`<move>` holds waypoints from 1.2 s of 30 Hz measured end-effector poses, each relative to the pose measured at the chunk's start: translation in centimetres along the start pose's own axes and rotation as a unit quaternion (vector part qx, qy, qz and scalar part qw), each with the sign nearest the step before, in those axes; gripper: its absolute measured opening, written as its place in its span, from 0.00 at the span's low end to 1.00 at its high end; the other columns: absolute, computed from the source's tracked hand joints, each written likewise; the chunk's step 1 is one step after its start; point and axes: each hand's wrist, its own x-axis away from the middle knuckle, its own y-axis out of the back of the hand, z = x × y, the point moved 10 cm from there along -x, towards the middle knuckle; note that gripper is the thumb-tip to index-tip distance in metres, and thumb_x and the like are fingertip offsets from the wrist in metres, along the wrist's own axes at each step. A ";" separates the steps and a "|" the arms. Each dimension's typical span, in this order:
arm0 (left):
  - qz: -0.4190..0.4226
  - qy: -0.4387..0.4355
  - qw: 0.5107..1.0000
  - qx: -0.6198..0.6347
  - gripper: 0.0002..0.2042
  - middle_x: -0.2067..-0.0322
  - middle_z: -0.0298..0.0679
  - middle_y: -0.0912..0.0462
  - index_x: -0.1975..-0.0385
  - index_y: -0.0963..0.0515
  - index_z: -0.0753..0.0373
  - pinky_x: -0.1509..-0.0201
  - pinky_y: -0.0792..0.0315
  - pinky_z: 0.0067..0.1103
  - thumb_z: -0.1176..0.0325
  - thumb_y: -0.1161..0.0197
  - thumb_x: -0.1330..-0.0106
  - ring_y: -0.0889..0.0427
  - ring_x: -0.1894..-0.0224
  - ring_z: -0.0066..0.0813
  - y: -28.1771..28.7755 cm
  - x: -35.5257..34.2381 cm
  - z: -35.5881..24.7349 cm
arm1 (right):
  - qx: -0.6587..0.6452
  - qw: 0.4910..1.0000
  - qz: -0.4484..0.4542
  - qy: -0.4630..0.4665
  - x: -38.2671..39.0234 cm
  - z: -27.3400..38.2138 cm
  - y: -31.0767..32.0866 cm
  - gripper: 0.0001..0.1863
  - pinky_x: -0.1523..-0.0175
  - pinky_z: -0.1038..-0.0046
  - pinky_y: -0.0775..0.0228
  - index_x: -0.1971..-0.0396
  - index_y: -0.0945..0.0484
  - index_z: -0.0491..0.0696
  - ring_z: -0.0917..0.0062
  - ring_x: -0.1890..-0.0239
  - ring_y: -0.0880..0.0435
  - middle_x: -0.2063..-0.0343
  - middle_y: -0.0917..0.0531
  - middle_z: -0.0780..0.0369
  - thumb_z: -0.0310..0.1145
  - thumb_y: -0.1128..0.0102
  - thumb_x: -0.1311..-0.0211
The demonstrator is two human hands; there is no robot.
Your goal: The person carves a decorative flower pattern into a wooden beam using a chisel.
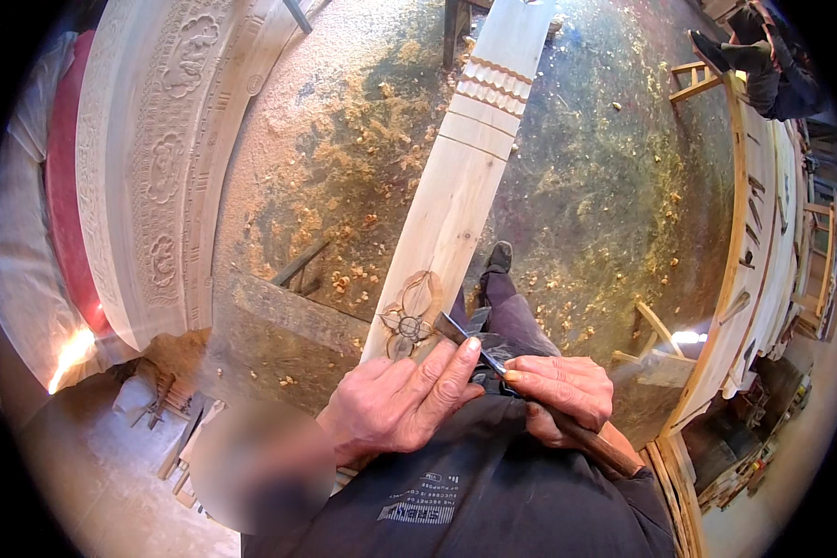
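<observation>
A long pale wooden board (462, 195) slants away from my body, its near end under my hands. A carved flower with rounded petals (407, 323) is cut into that end. My right hand (567, 395) wraps round a chisel (465, 339), whose wooden handle runs back beneath the palm toward my forearm. Its flat metal blade points forward and left, the edge resting at the right side of the flower. From the left, my left hand (405, 400) lies over the board's near end, fingers together and their tips pressed against the blade. The board under that hand is hidden.
A large carved panel (163, 167) stands on the left beside a red cloth (70, 186). Wood shavings (344, 279) litter the floor. On the right, a long bench (739, 251) carries several tools. Another person (763, 65) is at the far right.
</observation>
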 end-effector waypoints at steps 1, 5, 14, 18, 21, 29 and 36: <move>0.002 0.002 1.000 -0.001 0.28 0.54 0.38 0.08 0.36 0.15 0.66 0.73 0.35 0.18 0.54 0.23 0.29 0.23 0.75 0.16 0.0 0.0 0.0 | -0.001 1.000 0.000 0.001 0.0 0.0 0.0 0.22 0.49 0.60 0.08 0.52 0.08 0.40 0.58 0.55 0.03 0.59 0.06 0.51 0.19 0.31 0.51; 0.005 0.005 1.000 -0.003 0.29 0.54 0.38 0.09 0.36 0.15 0.67 0.73 0.36 0.18 0.54 0.22 0.30 0.24 0.76 0.16 0.0 0.0 0.0 | -0.005 1.000 -0.002 0.001 0.1 -0.2 -0.2 0.22 0.49 0.59 0.08 0.52 0.08 0.39 0.57 0.55 0.03 0.59 0.06 0.51 0.18 0.31 0.50; 0.006 0.005 1.000 -0.005 0.29 0.55 0.38 0.09 0.36 0.15 0.67 0.73 0.34 0.17 0.54 0.21 0.30 0.23 0.76 0.16 0.0 -0.1 -0.1 | -0.009 1.000 -0.016 0.006 0.4 -0.1 -0.3 0.21 0.48 0.59 0.08 0.51 0.08 0.39 0.57 0.56 0.03 0.59 0.07 0.51 0.19 0.31 0.49; 0.002 0.013 1.000 0.003 0.29 0.55 0.38 0.09 0.36 0.15 0.67 0.73 0.34 0.17 0.54 0.21 0.31 0.22 0.75 0.16 0.1 -0.1 0.0 | 0.007 1.000 -0.006 0.005 0.4 0.3 -0.3 0.21 0.48 0.60 0.08 0.51 0.08 0.39 0.57 0.55 0.03 0.59 0.07 0.51 0.20 0.30 0.49; -0.010 0.012 1.000 0.007 0.28 0.56 0.37 0.09 0.36 0.15 0.66 0.73 0.34 0.18 0.55 0.21 0.31 0.23 0.76 0.17 0.2 -0.1 0.1 | 0.018 1.000 -0.005 0.003 0.2 0.7 -0.3 0.21 0.48 0.61 0.08 0.52 0.08 0.39 0.57 0.55 0.03 0.59 0.07 0.51 0.19 0.30 0.50; -0.003 0.015 1.000 0.005 0.29 0.56 0.38 0.09 0.36 0.15 0.65 0.73 0.33 0.19 0.56 0.19 0.33 0.21 0.75 0.19 0.1 -0.1 0.1 | 0.018 1.000 -0.005 0.001 0.2 0.4 -0.3 0.21 0.49 0.61 0.08 0.52 0.08 0.40 0.58 0.56 0.03 0.59 0.07 0.52 0.19 0.30 0.50; 0.006 0.017 1.000 -0.001 0.27 0.55 0.37 0.09 0.36 0.15 0.65 0.73 0.35 0.18 0.55 0.22 0.29 0.23 0.75 0.16 -0.2 -0.2 0.1 | -0.015 1.000 -0.019 0.000 0.4 -0.3 -0.4 0.21 0.48 0.60 0.08 0.52 0.09 0.39 0.58 0.56 0.03 0.58 0.07 0.51 0.17 0.31 0.49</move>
